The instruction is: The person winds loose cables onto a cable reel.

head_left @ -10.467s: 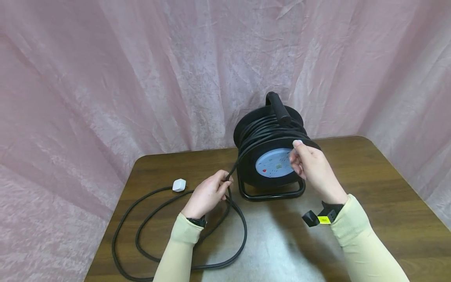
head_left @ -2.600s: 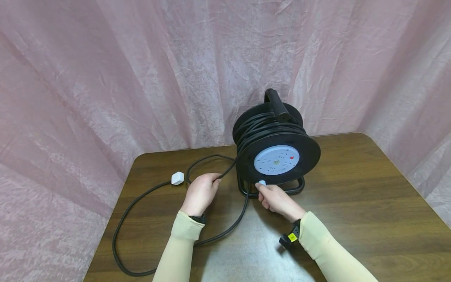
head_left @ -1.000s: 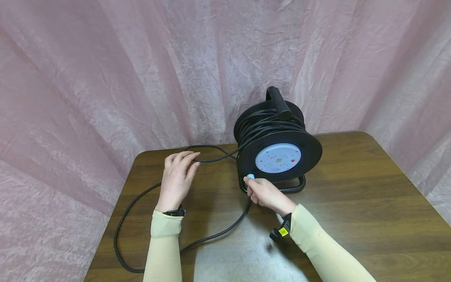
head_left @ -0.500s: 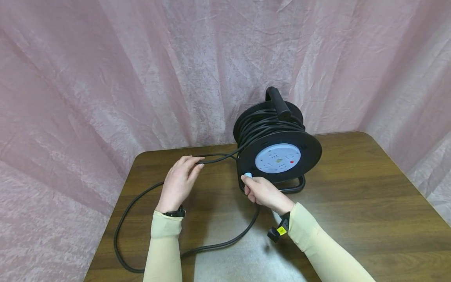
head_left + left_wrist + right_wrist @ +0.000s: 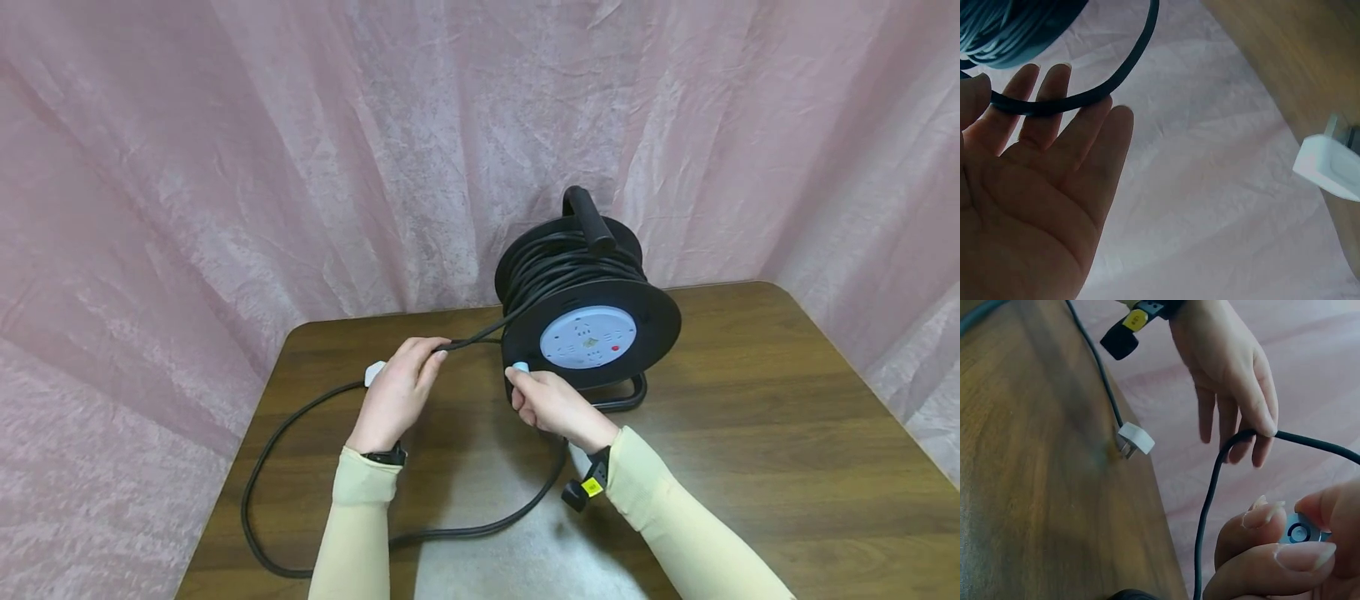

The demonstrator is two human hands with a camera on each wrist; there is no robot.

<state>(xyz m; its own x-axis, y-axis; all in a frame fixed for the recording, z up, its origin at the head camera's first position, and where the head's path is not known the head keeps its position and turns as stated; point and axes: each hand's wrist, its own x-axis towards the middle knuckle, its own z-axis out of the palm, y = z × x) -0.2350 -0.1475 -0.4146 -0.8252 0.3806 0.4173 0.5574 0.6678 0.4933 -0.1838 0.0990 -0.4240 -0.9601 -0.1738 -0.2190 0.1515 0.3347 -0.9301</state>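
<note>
A black cable reel (image 5: 663, 312) with a pale blue socket face (image 5: 588, 337) stands on the table's far side. My right hand (image 5: 558, 404) grips the light blue crank knob (image 5: 521, 367) at the lower left of the reel's front disc; the knob's end shows between thumb and fingers in the right wrist view. Left of the reel, my left hand (image 5: 401, 387) has the black cable (image 5: 1085, 99) between its thumb and rather straight fingers. From there the cable rises onto the wound drum. The white plug (image 5: 1136, 437) lies on the table, partly behind my left hand in the head view.
The rest of the cable (image 5: 480, 529) curves in a wide loop over the front left of the wooden table (image 5: 787, 467). A black carry handle (image 5: 590, 221) tops the reel, and a tubular stand (image 5: 622, 404) supports it. Pink curtains (image 5: 300, 167) hang behind.
Since ten seconds ago, the reel has turned, the knob going from upper right to lower left, and less cable lies loose. Lately my left hand slid toward the reel along with the cable.
</note>
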